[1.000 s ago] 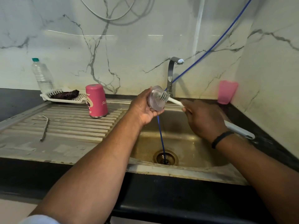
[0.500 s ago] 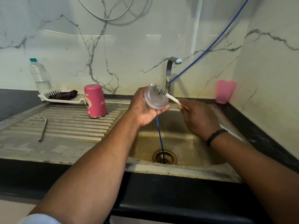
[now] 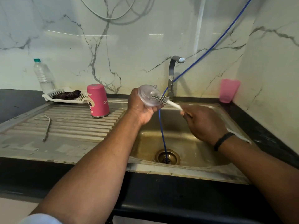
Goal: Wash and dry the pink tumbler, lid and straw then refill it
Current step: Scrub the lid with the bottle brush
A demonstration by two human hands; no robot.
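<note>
Left hand grips the clear lid by its rim, tilted up over the sink, and the right hand is wrapped round the white brush, bristles pressed right against the lid's face. Scrubbing is the step in hand, I'd say. Out on the draining board, the pink tumbler stands upside down, looking already washed, and the metal straw lies well apart to its left. The tap runs dry. Rinsing the lid, drying everything and the refill all look undone.
</note>
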